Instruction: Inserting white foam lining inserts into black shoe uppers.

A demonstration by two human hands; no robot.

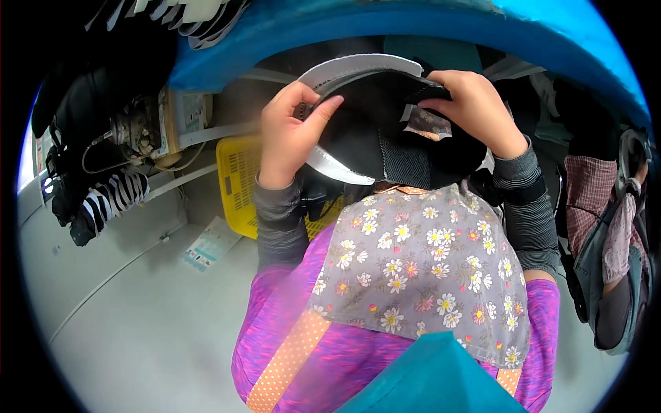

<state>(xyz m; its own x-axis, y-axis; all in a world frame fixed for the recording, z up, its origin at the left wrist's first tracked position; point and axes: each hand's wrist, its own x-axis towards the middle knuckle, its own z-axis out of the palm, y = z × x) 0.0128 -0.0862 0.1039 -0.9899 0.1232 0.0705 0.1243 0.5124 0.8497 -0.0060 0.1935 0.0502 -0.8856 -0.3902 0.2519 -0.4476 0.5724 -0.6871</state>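
Left hand (288, 134) pinches one side of a black cloth piece (351, 134), right hand (476, 110) pinches the other, just beyond a flowered apron (427, 265). Beside the left forearm sits a yellow basket (230, 198), its contents mostly hidden from me; near it, a paper sheet (211, 245) lies on the pale floor (148, 323), and blue covering (289, 33) curves across the far side

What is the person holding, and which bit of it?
A black cloth: the left hand pinches its upper left edge and the right hand its upper right edge, as seen in the picture.
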